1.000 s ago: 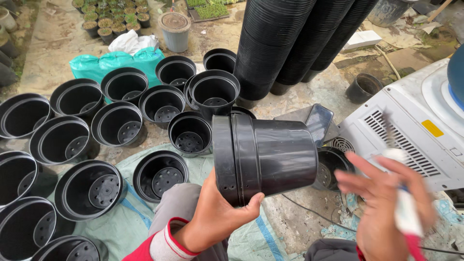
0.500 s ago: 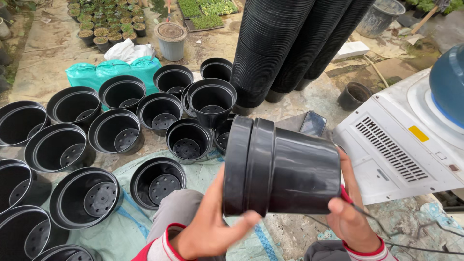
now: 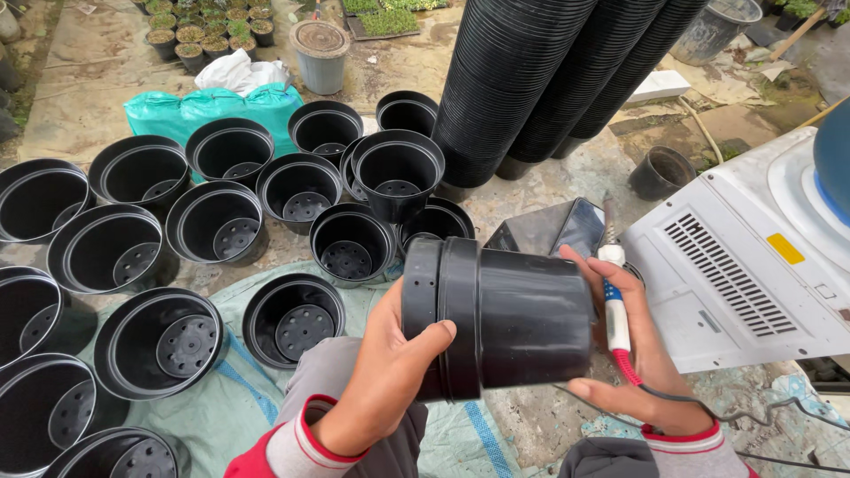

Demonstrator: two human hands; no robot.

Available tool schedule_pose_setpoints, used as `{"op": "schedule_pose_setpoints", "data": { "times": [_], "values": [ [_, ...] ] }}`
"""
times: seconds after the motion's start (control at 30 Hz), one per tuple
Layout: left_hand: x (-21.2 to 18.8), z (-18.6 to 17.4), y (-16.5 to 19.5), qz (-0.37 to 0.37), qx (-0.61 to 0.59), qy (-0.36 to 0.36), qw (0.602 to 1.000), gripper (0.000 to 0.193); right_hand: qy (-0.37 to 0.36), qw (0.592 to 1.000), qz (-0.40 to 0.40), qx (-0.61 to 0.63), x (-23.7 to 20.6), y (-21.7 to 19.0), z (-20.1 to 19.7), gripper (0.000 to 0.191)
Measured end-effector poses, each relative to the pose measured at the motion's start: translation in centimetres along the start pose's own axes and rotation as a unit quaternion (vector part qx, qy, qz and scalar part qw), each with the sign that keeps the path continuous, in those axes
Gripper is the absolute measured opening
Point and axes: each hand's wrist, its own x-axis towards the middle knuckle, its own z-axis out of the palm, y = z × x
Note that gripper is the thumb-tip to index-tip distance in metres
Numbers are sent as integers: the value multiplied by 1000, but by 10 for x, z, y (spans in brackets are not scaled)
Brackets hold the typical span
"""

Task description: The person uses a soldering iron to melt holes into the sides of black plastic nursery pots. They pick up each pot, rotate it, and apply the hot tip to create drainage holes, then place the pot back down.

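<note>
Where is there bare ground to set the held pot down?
Bare concrete lies between the leaning pot stacks, the white machine and the small dark pot. The cloth beside the left hand is partly free. The left side is crowded with open pots.

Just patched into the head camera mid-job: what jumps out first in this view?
A black plastic pot lying on its side, gripped at the rim by the left hand and at the base by the right hand, which also holds a pen-shaped corded tool. Left of it, open black pots cover the ground; tall leaning pot stacks rise behind.
</note>
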Motion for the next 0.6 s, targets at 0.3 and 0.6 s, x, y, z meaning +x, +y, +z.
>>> {"op": "schedule_pose_setpoints", "data": {
  "times": [0.3,0.6],
  "values": [
    [-12,-5,-5,74,55,-48,995,67,62,991,87,77,5,19,6,120],
    [-12,-7,-5,13,66,-88,994,62,36,997,55,-36,7,5,-2,116]
  ]
}}
